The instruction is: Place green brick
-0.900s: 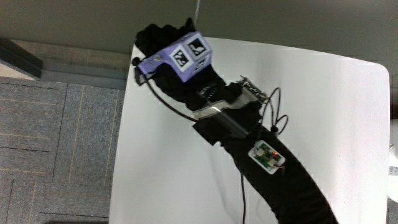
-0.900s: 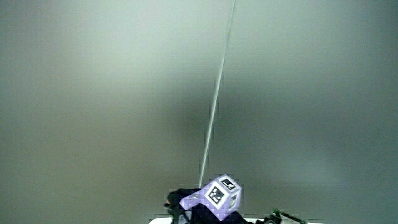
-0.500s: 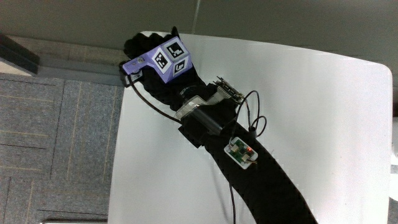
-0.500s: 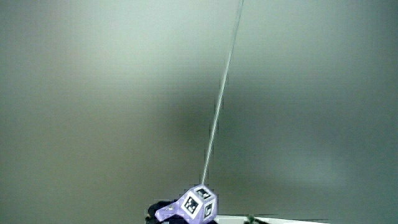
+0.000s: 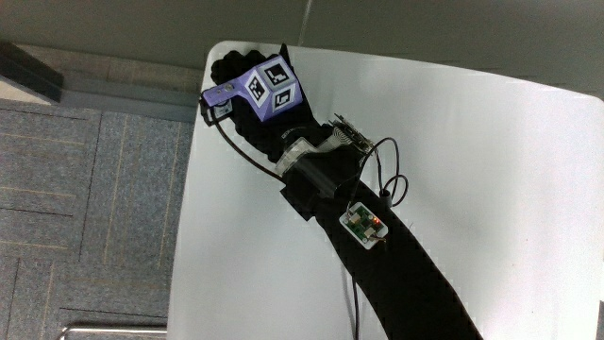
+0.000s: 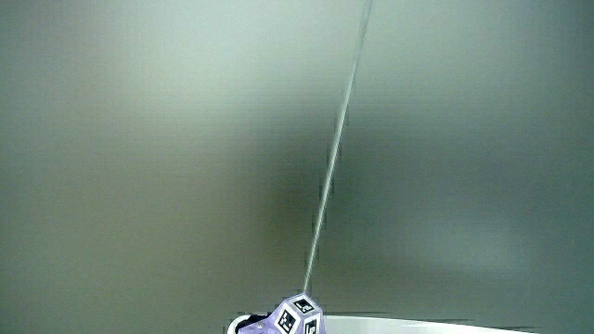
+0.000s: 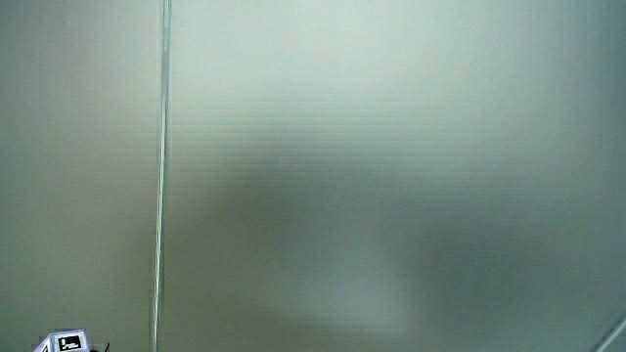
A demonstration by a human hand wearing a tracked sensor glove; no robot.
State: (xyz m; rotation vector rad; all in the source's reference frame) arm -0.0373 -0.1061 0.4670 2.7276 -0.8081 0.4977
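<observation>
In the main view the gloved hand [image 5: 234,72] lies over the corner of the white table [image 5: 472,161] farthest from the person, at the table's edge. Its purple patterned cube [image 5: 270,87] faces up. The black-sleeved forearm [image 5: 406,274] runs across the table from the person toward that corner and carries a small circuit board [image 5: 363,225] with thin wires. No green brick shows in any view; whatever lies under the hand is hidden. Both side views show only a pale wall, with the cube [image 6: 299,317] [image 7: 67,343] just peeking in.
Grey carpet floor [image 5: 85,189] lies beside the table's edge, close to the hand. A dark strip [image 5: 28,80] runs along the floor near the wall. The bare white tabletop stretches away from the forearm.
The hand stays at the same table corner. The forearm has slid a little toward that corner, and the cube sits lower in the side view.
</observation>
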